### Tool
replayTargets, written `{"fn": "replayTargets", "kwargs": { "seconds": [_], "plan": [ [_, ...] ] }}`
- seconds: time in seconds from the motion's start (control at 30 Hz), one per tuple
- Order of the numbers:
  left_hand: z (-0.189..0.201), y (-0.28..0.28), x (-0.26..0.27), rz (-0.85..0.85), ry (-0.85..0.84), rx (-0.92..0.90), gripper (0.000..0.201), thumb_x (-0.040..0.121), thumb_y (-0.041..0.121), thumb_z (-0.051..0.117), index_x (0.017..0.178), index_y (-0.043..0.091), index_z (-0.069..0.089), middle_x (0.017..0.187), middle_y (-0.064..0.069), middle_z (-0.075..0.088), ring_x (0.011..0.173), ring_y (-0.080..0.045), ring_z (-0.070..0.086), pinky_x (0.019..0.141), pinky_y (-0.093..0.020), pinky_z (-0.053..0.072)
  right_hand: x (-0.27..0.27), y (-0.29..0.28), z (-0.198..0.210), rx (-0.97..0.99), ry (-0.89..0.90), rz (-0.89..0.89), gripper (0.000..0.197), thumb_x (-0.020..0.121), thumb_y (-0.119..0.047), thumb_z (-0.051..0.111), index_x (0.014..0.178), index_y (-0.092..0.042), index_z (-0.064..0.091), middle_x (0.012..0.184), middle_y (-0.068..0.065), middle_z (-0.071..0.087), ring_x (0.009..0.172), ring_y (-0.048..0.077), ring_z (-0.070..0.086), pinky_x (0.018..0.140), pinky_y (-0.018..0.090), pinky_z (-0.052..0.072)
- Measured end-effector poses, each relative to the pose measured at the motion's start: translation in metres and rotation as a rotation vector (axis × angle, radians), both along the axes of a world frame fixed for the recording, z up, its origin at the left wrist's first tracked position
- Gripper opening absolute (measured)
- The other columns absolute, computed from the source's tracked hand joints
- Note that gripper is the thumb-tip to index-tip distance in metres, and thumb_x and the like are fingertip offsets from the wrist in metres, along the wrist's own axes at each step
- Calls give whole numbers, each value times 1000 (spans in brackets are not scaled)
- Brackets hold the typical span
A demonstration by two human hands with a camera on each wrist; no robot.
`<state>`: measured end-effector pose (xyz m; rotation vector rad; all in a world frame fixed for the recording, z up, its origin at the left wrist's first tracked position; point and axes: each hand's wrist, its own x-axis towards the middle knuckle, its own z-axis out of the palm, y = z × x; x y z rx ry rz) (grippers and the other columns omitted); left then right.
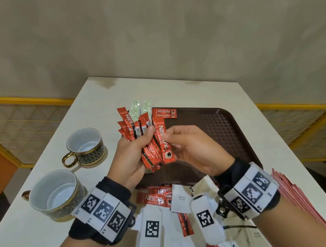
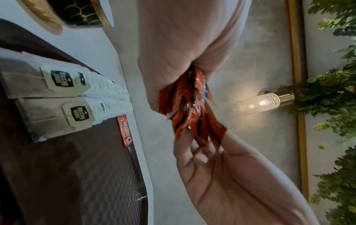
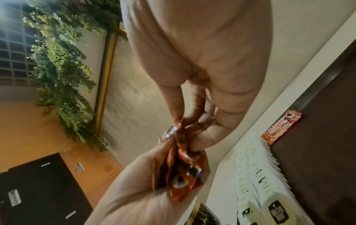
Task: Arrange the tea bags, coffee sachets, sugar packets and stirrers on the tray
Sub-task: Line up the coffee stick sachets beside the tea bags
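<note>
My left hand grips a fanned bunch of red Nescafe coffee sachets above the near-left part of the brown tray. My right hand pinches the front sachet of that bunch between thumb and fingers. Two more sachets lie at the tray's far-left corner, beside two rows of tea bags. The left wrist view shows the bunch, tagged tea bags and one lying sachet. The right wrist view shows my fingers on the bunch.
Two gold-trimmed cups stand on the white table at the left. Loose sachets and white sugar packets lie by the near edge. A stack of thin red packets sits at the right.
</note>
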<state>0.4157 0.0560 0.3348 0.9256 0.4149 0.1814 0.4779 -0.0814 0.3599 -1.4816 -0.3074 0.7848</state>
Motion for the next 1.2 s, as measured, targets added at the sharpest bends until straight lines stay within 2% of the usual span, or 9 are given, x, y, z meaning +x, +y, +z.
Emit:
{"fn": "replayTargets", "kwargs": {
  "seconds": [0.1, 0.27, 0.47, 0.67, 0.9, 0.97, 1.03, 1.1, 1.2],
  "plan": [
    [0, -4, -2, 4, -20, -4, 37, 92, 16, 58, 128, 12, 58, 114, -11, 72, 101, -25, 71, 87, -44, 56, -5, 2, -2, 18, -17, -35, 20, 97, -17, 55, 103, 0, 63, 97, 14, 70, 88, 23, 68, 87, 40, 55],
    [-3, -6, -7, -31, -46, -50, 42, 84, 22, 60, 125, 13, 59, 114, -12, 72, 98, -25, 72, 69, -37, 61, -12, 1, -2, 158, 177, -98, 14, 99, -10, 51, 97, -2, 63, 93, 11, 69, 84, 17, 68, 76, 28, 59],
    [-8, -3, -12, 24, -83, 256, 46, 84, 26, 63, 128, 11, 59, 111, -7, 73, 101, -22, 71, 88, -42, 55, -22, -3, -2, 106, 234, -33, 14, 96, -8, 55, 102, 1, 64, 100, 16, 69, 92, 22, 68, 85, 31, 58],
    [-10, -2, -13, 85, -98, 493, 41, 83, 29, 68, 121, 14, 63, 103, -2, 75, 95, -17, 72, 84, -37, 58, -21, -4, -1, 135, 486, 69, 18, 93, -11, 55, 107, -2, 62, 99, 15, 67, 90, 23, 67, 78, 32, 59],
    [-2, 2, -16, 51, -80, 466, 44, 84, 30, 68, 125, 15, 61, 109, -2, 74, 100, -19, 71, 92, -47, 54, -14, -8, -14, 356, 721, 10, 30, 91, -7, 59, 119, 1, 61, 110, 16, 65, 99, 25, 61, 85, 31, 56],
    [-2, 6, -17, 92, -62, 445, 38, 88, 27, 67, 124, 17, 61, 112, -1, 73, 103, -20, 70, 95, -50, 52, -12, -9, -14, 302, 517, -59, 14, 93, -6, 55, 102, 1, 63, 89, 11, 69, 87, 22, 63, 74, 30, 59],
    [-2, 8, -19, 133, -38, 381, 37, 88, 26, 69, 123, 17, 62, 112, -2, 73, 104, -22, 70, 96, -52, 51, -11, -10, -16, 133, 21, -164, 11, 95, -6, 55, 91, -1, 63, 82, 8, 70, 81, 23, 65, 72, 33, 59],
    [-2, 6, -22, 106, -22, 318, 32, 88, 25, 68, 118, 16, 65, 111, -2, 73, 103, -23, 70, 96, -52, 51, -11, -12, -21, -11, -531, -227, 7, 92, -5, 62, 88, -1, 66, 95, 8, 68, 85, 21, 66, 76, 34, 59],
    [0, 1, -25, 35, 5, 193, 30, 89, 23, 65, 118, 17, 65, 111, -4, 74, 105, -23, 69, 100, -48, 49, -11, -17, -31, -139, -1137, -159, 3, 88, -7, 67, 89, -7, 70, 112, -1, 65, 101, 5, 61, 86, 18, 51]
  ]
}}
